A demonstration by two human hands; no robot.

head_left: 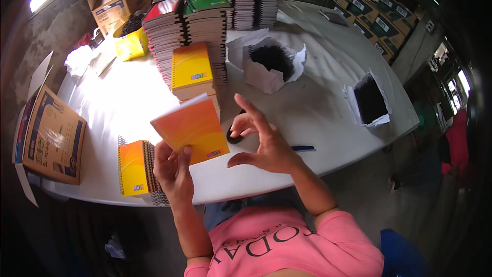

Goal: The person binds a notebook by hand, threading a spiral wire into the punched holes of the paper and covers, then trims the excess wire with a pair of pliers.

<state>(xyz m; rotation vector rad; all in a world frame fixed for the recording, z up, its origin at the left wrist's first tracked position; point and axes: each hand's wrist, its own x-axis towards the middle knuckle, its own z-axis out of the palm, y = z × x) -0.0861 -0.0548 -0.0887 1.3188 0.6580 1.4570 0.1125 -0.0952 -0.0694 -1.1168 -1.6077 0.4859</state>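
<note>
My left hand (173,169) grips an unbound orange notebook block (192,128) by its lower edge and holds it tilted above the white table (318,107). My right hand (264,141) hovers just to its right, fingers spread, holding nothing. A small black object (234,134) lies on the table behind those fingers. Directly behind the held block stands a short stack of orange-yellow notebooks (192,72).
A spiral-bound orange notebook pile (136,168) lies at the table's near left edge. Tall notebook stacks (187,25) rise further back. Two paper-wrapped bundles of black spirals (274,61) (369,100), a blue pen (302,148), cardboard boxes (54,136) (115,5) surround them.
</note>
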